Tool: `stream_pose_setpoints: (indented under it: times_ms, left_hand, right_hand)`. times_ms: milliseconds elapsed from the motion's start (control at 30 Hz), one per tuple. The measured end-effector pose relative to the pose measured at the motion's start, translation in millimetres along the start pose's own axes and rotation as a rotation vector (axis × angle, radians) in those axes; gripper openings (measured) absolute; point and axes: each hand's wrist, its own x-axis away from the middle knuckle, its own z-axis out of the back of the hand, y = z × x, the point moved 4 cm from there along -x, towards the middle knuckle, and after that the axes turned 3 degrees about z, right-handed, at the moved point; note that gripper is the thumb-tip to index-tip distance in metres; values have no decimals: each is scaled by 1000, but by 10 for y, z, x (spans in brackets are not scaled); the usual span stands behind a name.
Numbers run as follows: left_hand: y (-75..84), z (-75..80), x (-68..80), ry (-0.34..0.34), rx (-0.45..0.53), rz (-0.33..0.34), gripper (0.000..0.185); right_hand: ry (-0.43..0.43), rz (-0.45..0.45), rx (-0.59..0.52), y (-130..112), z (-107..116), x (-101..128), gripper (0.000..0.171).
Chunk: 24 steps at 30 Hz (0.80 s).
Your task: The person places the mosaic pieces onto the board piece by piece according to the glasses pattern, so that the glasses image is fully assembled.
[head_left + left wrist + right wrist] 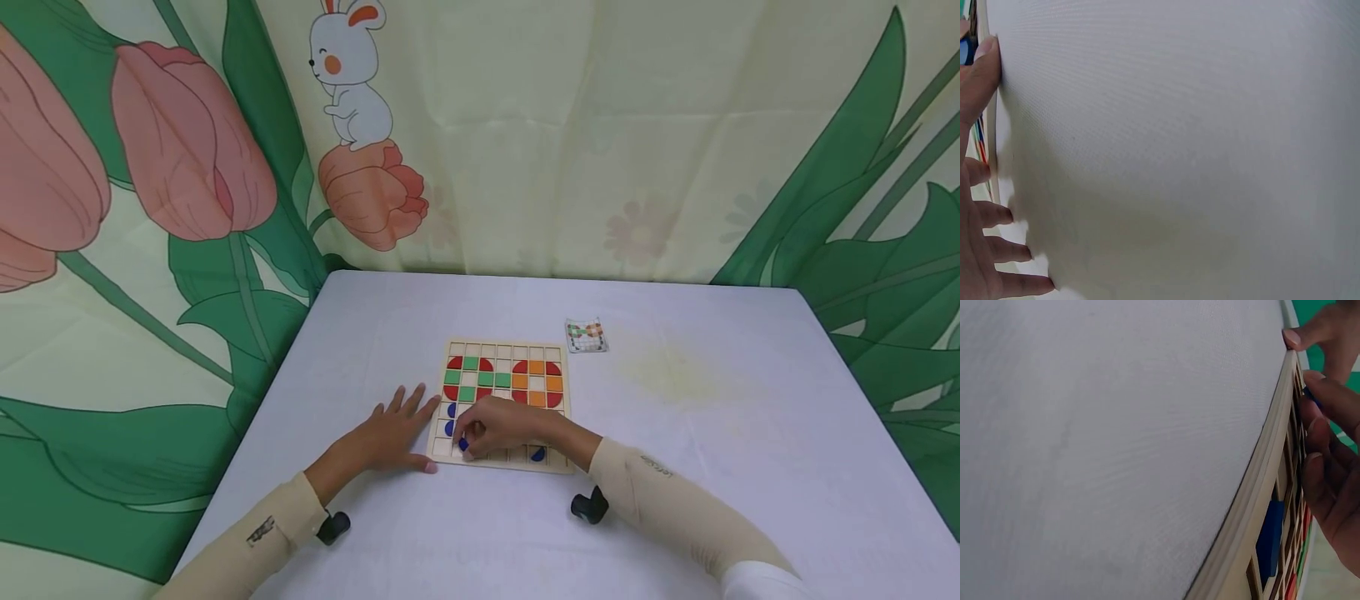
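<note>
from my feed, the square wooden grid board sits just below the centre of the head view on the pale lavender tablecloth. the right hand is curled over the board's lower left cells, fingertips pinching a small blue quarter-round tile. the left hand lies flat with fingers spread on the cloth, thumb touching the board's lower left edge. red, green and orange tiles fill the upper rows. a small pattern card lies up and right of the board, apart from it.
</note>
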Motion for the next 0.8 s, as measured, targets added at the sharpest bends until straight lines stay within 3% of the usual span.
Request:
stream_pose_setpoints:
  times_ms: [233,367,800]
  left_hand:
    - [16,22,26,-13,0,7,110]
    - [24,35,36,-11,2,-1,109]
    - [9,30,20,-10,9,-9,109]
  right_hand:
    - [-7,-29,103,-22,-46,-73,25]
    - [6,-55,105,-27,-26,-72,22]
    - [17,-7,110,-29,17,-99,19]
